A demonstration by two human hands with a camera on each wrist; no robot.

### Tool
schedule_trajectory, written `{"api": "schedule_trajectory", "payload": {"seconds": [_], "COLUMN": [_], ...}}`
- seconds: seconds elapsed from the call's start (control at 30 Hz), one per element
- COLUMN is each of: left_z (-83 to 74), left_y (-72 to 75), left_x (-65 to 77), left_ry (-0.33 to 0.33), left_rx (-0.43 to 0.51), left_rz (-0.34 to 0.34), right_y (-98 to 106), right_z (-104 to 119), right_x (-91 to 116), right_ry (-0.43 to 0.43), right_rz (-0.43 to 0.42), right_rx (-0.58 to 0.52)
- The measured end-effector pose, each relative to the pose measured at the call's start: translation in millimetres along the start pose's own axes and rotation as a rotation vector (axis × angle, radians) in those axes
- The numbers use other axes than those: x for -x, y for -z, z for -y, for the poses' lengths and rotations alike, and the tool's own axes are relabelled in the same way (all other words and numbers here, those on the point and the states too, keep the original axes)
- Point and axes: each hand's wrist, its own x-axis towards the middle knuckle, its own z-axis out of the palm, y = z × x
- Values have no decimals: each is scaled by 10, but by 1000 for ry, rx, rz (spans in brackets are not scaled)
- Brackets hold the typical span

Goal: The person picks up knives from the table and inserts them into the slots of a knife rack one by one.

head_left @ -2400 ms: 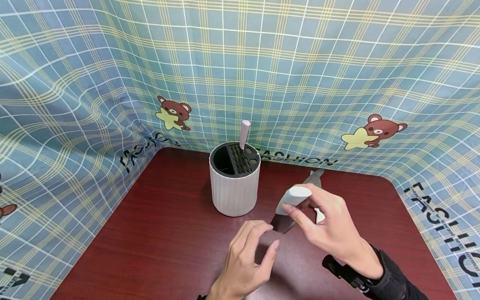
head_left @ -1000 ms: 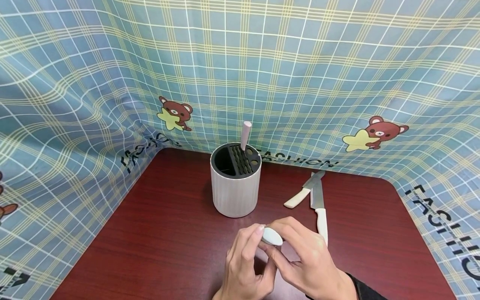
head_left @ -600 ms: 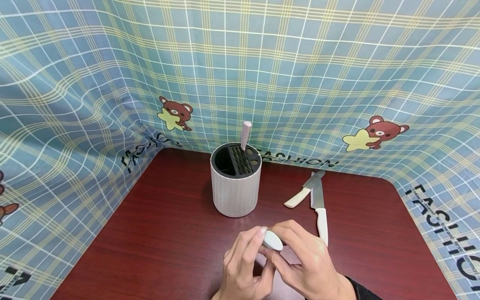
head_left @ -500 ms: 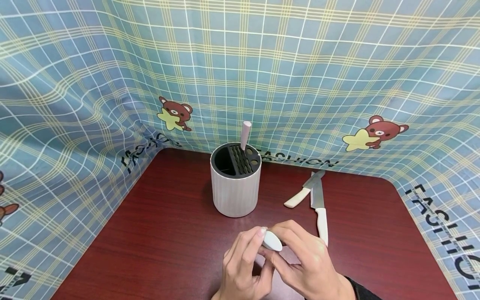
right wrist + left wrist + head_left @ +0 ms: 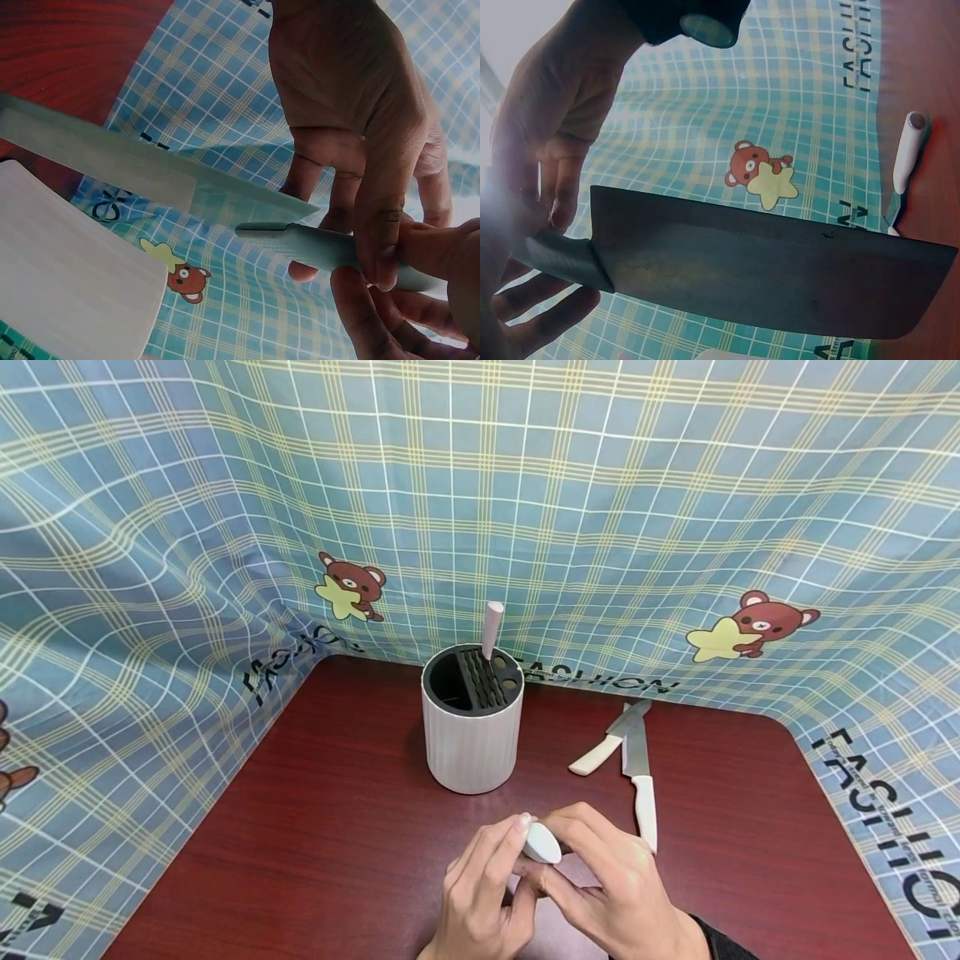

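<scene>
A cleaver with a pale handle (image 5: 542, 843) is held upright between both hands at the front of the table. Its broad dark blade (image 5: 765, 262) shows in full in the left wrist view, while in the head view the hands hide it. My right hand (image 5: 611, 885) pinches the handle from the right with thumb and fingers. From the left, my left hand (image 5: 483, 885) holds the same handle, fingertips at its upper end. Behind the hands stands a white ribbed knife holder (image 5: 471, 752) with a black slotted top. One pale handle (image 5: 492, 631) sticks up from it.
Two white-handled knives lie to the right of the holder: a smaller knife (image 5: 596, 756) and a longer knife (image 5: 643, 810), their blades crossing near the back. The red-brown table (image 5: 322, 827) is bordered by a checked cloth (image 5: 600, 527) at the back and sides.
My right hand has brought the cleaver left and toward the front, turning its handle up. My left hand, earlier reaching beside the blade, now grips the handle too. Lately both have barely moved.
</scene>
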Motion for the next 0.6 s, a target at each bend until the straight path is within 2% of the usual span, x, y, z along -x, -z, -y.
{"api": "schedule_trajectory", "payload": {"seconds": [0.6], "left_z": [131], "left_y": [4], "left_x": [-105], "left_ry": [-113], "left_rx": [40], "left_rz": [23], "right_y": [61], "right_z": [-39], "right_x": [-1], "right_ry": [14], "right_rz": [11], "right_rx": [-41]}}
